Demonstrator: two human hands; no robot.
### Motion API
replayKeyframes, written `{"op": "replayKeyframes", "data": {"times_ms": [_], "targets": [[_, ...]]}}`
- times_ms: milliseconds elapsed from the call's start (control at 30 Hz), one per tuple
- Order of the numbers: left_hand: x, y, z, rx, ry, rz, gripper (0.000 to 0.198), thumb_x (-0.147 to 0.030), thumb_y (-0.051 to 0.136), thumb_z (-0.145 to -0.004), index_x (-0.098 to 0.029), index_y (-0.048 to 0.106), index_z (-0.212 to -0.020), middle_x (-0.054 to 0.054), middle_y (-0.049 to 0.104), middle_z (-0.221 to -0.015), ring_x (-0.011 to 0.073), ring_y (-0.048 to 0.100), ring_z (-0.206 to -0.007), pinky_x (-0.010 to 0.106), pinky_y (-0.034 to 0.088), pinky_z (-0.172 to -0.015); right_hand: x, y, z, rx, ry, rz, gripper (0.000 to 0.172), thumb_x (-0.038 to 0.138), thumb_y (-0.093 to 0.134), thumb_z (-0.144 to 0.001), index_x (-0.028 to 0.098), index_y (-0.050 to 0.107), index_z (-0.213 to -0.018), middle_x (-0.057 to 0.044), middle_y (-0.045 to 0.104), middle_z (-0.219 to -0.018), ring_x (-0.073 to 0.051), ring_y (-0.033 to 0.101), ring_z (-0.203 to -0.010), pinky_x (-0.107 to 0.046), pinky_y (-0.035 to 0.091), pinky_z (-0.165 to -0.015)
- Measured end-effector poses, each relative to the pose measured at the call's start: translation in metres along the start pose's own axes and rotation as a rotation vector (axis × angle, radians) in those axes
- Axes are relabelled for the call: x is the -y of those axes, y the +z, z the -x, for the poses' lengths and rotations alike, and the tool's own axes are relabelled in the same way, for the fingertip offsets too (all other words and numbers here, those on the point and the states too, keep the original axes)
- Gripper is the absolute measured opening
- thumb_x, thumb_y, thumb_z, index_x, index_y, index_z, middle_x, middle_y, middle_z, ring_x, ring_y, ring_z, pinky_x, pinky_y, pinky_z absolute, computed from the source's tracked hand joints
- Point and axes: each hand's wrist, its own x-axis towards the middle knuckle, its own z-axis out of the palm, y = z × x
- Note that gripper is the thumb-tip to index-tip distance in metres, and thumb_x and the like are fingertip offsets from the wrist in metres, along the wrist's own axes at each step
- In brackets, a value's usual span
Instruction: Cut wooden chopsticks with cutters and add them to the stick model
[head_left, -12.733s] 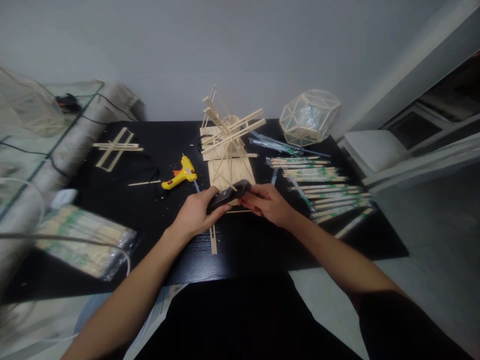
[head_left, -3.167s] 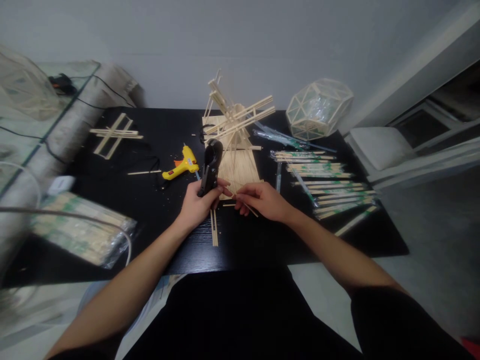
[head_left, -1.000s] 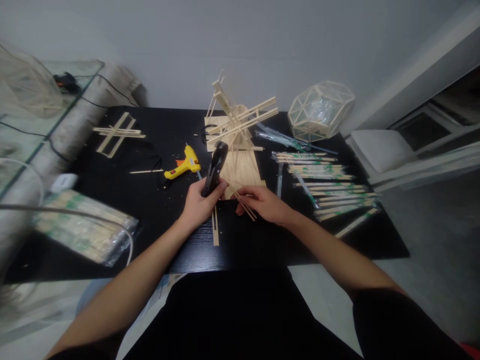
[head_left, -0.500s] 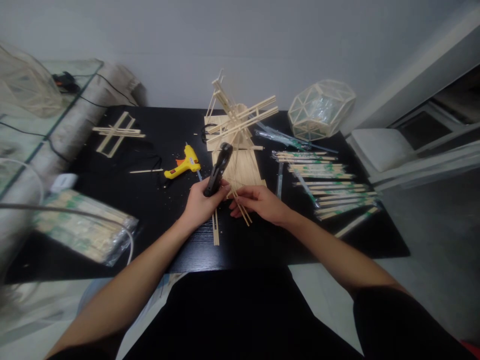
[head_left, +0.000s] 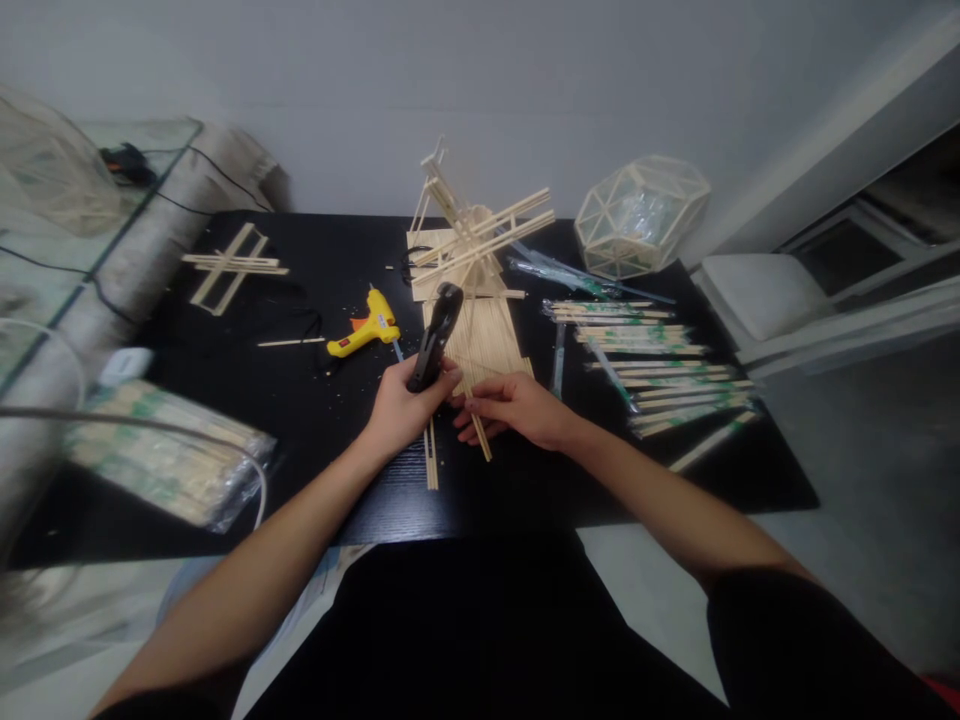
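My left hand (head_left: 401, 402) is closed around a black hand tool (head_left: 436, 338), whose exact kind I cannot make out; it points up and away from me. Close by on the right, my right hand (head_left: 517, 408) pinches a few thin wooden sticks (head_left: 481, 436) that slant toward me. The left fingertips come near the upper part of these sticks; whether they touch is unclear. Beneath and beyond both hands lies a flat panel of wooden strips (head_left: 491, 335). Several more sticks (head_left: 431, 462) lie on the table below my left hand.
Behind the panel stands a windmill-like stick structure (head_left: 480, 240). Left of it are a yellow glue gun (head_left: 367, 325), a crossed stick frame (head_left: 234, 268) and a plastic-wrapped stick bundle (head_left: 172, 450). Wrapped sticks (head_left: 660, 370) and a faceted frame (head_left: 643, 215) occupy the right of the black table (head_left: 360, 520).
The sticks in my right hand have swung slightly to the left and now lie closer together. My left hand and the black tool have stayed nearly still.
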Motion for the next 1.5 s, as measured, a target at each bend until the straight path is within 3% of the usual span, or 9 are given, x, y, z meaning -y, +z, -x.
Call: {"op": "replayKeyframes", "data": {"times_ms": [567, 867, 1067, 1500], "targets": [[-0.0026, 0.0008, -0.0002, 0.055, -0.016, 0.011, 0.018, -0.033, 0.075, -0.084, -0.017, 0.068, -0.079, -0.003, 0.063, -0.062, 0.0114, 0.06, -0.056, 0.024, 0.05, -0.057, -0.0012, 0.0055, 0.0001, -0.002, -0.025, 0.03, 0.043, 0.048, 0.091, -0.072, 0.012, 0.074, -0.09, -0.006, 0.078, -0.081, -0.017, 0.078, -0.071, -0.028, 0.066, -0.067], [-0.0061, 0.0004, -0.0003, 0.018, -0.033, -0.006, 0.02, -0.033, 0.076, -0.08, -0.017, 0.066, -0.075, -0.004, 0.06, -0.059, 0.0109, 0.056, -0.054, 0.025, 0.048, -0.057, 0.0001, 0.0043, 0.0004, 0.008, 0.0, 0.05, 0.042, 0.047, 0.09, -0.074, 0.012, 0.074, -0.092, -0.006, 0.078, -0.082, -0.017, 0.077, -0.07, -0.027, 0.065, -0.064], [-0.0049, -0.0012, -0.0007, 0.001, -0.02, -0.021, 0.02, -0.034, 0.077, -0.079, -0.017, 0.067, -0.076, -0.004, 0.059, -0.06, 0.0104, 0.053, -0.054, 0.025, 0.047, -0.057, -0.0047, 0.0005, -0.0008, 0.048, 0.021, 0.063, 0.044, 0.045, 0.091, -0.073, 0.012, 0.075, -0.096, -0.007, 0.078, -0.084, -0.018, 0.078, -0.074, -0.032, 0.065, -0.071], [-0.0024, -0.0008, -0.0011, -0.024, -0.017, -0.049, 0.02, -0.033, 0.078, -0.08, -0.018, 0.066, -0.075, -0.004, 0.058, -0.059, 0.0101, 0.052, -0.054, 0.026, 0.047, -0.058, -0.0028, 0.0012, 0.0003, 0.038, 0.045, 0.089, 0.042, 0.045, 0.09, -0.074, 0.013, 0.076, -0.097, -0.008, 0.079, -0.085, -0.018, 0.078, -0.074, -0.031, 0.065, -0.071]]}}
